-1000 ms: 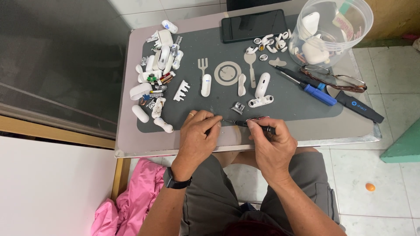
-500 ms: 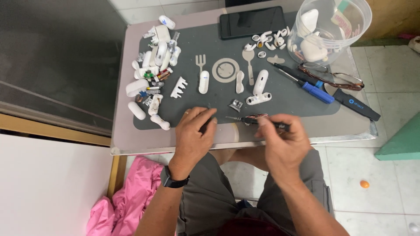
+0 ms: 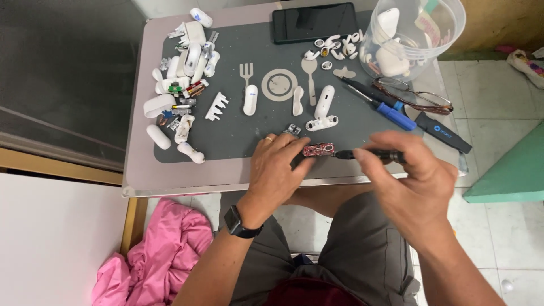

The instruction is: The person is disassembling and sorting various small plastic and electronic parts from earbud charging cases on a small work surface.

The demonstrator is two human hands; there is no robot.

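Observation:
My left hand (image 3: 279, 170) pinches a small reddish circuit board (image 3: 319, 149) just above the near edge of the grey work mat (image 3: 238, 124). My right hand (image 3: 413, 181) grips a thin black screwdriver (image 3: 368, 154), its tip touching the board's right end. A dark watch (image 3: 241, 222) sits on my left wrist. White earbud-case parts (image 3: 324, 107) lie on the mat just beyond my hands.
A heap of white plastic shells and small parts (image 3: 181, 73) fills the mat's left side. A black phone (image 3: 314, 21) lies at the back, a clear tub (image 3: 413, 34) at the back right, with glasses (image 3: 416, 96) and a blue-handled tool (image 3: 391, 110). Pink cloth (image 3: 158, 255) lies on the floor.
My hands have moved apart: the right hand has shifted right with the screwdriver, and the reddish board now shows between them. The camera view has moved closer.

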